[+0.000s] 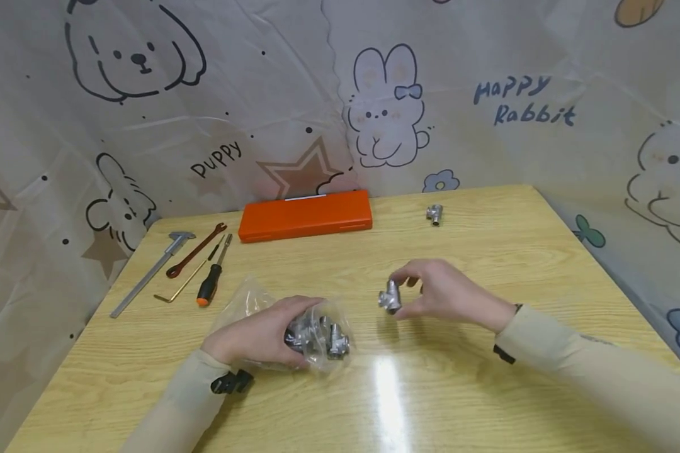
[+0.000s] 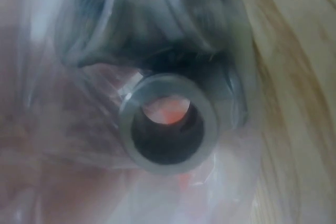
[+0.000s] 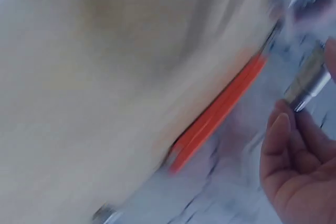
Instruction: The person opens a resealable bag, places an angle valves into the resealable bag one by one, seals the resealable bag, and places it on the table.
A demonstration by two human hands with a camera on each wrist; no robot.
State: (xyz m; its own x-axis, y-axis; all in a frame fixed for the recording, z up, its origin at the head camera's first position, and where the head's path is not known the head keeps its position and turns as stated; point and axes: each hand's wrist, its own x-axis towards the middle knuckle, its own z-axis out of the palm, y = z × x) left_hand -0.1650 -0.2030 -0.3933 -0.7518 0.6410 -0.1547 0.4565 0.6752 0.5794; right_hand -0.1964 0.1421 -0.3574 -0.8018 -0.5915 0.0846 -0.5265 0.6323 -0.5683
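My left hand (image 1: 263, 333) lies over a clear plastic bag (image 1: 249, 302) of several metal pipe fittings (image 1: 331, 336) on the wooden table (image 1: 487, 251), fingers curled round the bag. Up close in the left wrist view a fitting's round opening (image 2: 168, 124) shows through the plastic. My right hand (image 1: 439, 292) pinches a single silver tee fitting (image 1: 390, 297) just above the table, right of the bag. The right wrist view is blurred; it shows the fitting (image 3: 310, 80) by my fingers (image 3: 281, 135).
An orange case (image 1: 306, 216) lies at the back of the table. At back left lie a caliper (image 1: 150, 272), a red wrench (image 1: 195, 250), a hex key (image 1: 181, 283) and a screwdriver (image 1: 212, 280). Another small fitting (image 1: 434, 214) sits at back right. Printed sheets surround the table.
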